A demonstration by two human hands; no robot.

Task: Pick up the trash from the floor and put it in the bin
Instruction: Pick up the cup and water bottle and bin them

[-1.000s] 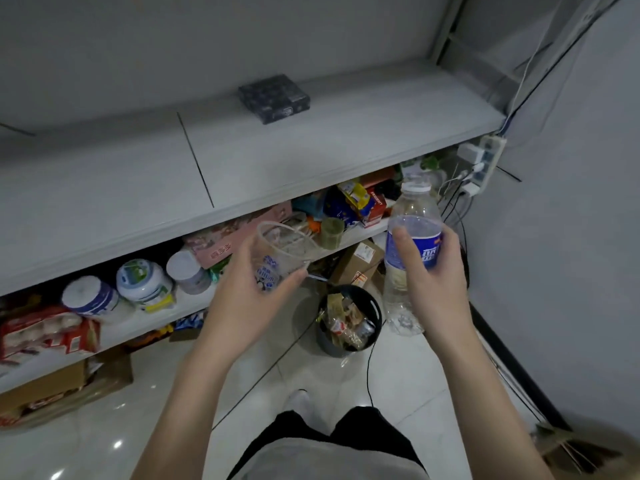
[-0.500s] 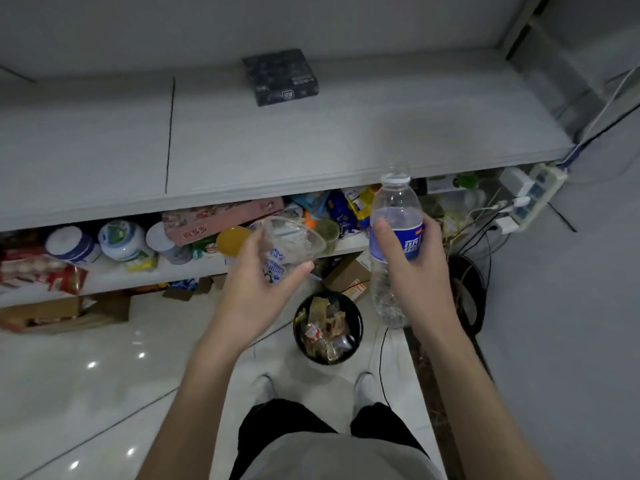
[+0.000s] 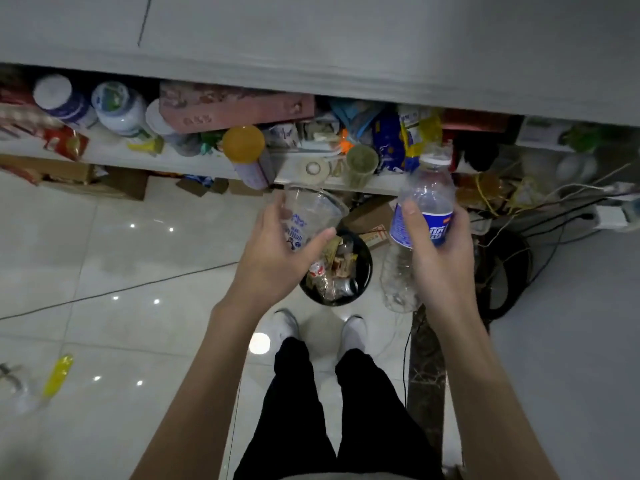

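Observation:
My left hand [image 3: 273, 258] grips a clear plastic cup [image 3: 310, 216] with blue print, held just above and left of the black round bin [image 3: 363, 271]. The bin stands on the floor in front of my white shoes and is full of wrappers and cans. My right hand [image 3: 438, 251] holds an empty clear water bottle [image 3: 424, 199] with a blue label, upright, to the right of the bin. On the tiles at the lower left lie a yellow wrapper [image 3: 57, 375] and a blurred clear item [image 3: 14, 386].
A grey shelf [image 3: 311, 39] juts out overhead; the lower shelf [image 3: 194, 164] is packed with jars, boxes and snack bags. Cardboard boxes [image 3: 114, 183] sit under it. Cables and a power strip [image 3: 609, 213] tangle at the right beside a dark round object [image 3: 502, 271].
The view has tilted downward and the bin now sits between my hands. Both hands have come nearer the bin, still holding the cup and the bottle. Floor litter has come into view at the lower left.

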